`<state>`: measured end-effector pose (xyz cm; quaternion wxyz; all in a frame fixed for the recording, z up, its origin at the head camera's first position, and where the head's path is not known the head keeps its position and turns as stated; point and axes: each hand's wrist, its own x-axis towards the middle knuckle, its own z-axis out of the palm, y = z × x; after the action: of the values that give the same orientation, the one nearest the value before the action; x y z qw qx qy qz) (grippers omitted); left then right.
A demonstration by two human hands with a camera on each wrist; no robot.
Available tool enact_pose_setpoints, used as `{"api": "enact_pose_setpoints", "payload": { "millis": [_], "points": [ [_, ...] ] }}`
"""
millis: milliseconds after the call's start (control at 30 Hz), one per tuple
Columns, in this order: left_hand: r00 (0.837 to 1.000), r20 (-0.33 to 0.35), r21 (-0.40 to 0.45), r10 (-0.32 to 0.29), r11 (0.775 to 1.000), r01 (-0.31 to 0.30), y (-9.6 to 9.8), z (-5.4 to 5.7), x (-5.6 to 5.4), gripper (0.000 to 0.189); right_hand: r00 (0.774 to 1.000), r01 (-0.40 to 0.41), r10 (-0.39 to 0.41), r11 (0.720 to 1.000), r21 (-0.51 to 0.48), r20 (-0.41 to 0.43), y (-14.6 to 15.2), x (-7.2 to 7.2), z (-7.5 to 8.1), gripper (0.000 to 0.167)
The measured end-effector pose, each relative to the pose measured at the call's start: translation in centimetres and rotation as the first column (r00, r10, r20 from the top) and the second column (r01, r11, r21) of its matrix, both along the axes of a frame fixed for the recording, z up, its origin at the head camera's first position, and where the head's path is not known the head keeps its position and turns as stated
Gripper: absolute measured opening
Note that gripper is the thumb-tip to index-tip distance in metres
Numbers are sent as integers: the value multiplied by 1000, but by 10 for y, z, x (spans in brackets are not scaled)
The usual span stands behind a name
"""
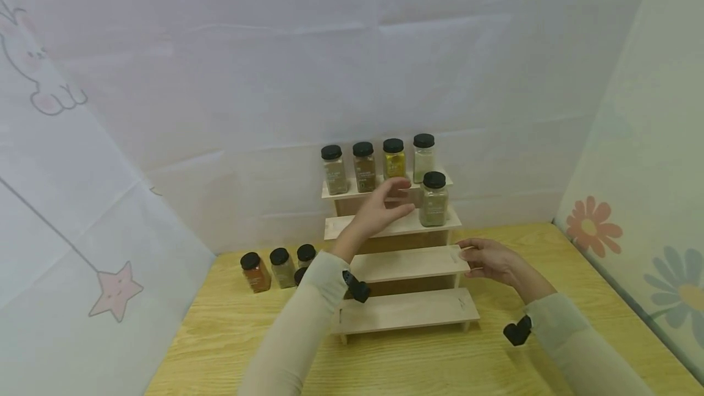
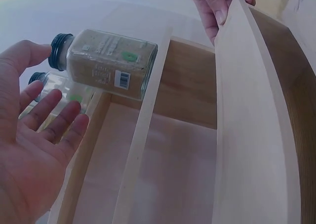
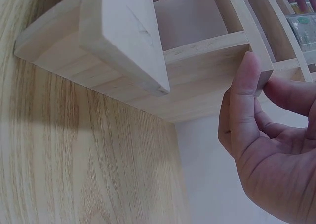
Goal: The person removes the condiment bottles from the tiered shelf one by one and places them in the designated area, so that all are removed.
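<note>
My left hand [image 1: 379,209] reaches over a wooden stepped rack [image 1: 409,311], its fingers spread and holding nothing. Just beyond its fingertips a spice jar [image 1: 434,205] with a black lid stands at the right end of the second tier from the top. In the left wrist view a small gap shows between the thumb and that jar's lid [image 2: 60,52]. My right hand [image 1: 491,261] pinches the right end of the tier below between thumb and fingers, as the right wrist view also shows at the board's corner [image 3: 264,78].
Along the top tier stand a greyish jar [image 1: 335,176], a brown one [image 1: 365,171], a yellow one [image 1: 394,164] and a pale one [image 1: 424,161]. Several more jars [image 1: 256,275] stand on the wooden table [image 1: 220,335] left of the rack, partly behind my left arm. Printed cloth walls [image 1: 275,78] surround the table.
</note>
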<state>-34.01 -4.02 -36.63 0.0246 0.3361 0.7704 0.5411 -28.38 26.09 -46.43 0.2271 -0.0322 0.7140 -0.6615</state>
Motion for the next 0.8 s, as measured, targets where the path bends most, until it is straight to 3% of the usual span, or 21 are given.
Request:
{"api": "enact_pose_setpoints", "payload": {
  "millis": [400,800],
  "points": [
    [999,29,29,-32,999,31,26,3,-9,64,1000,2,-2,1000,2,-2,0,3,2,61],
    [999,52,21,2,1000,-3,48,9,-15,70,1000,15,-15,1000,10,-6,1,6,4,60]
  ]
}}
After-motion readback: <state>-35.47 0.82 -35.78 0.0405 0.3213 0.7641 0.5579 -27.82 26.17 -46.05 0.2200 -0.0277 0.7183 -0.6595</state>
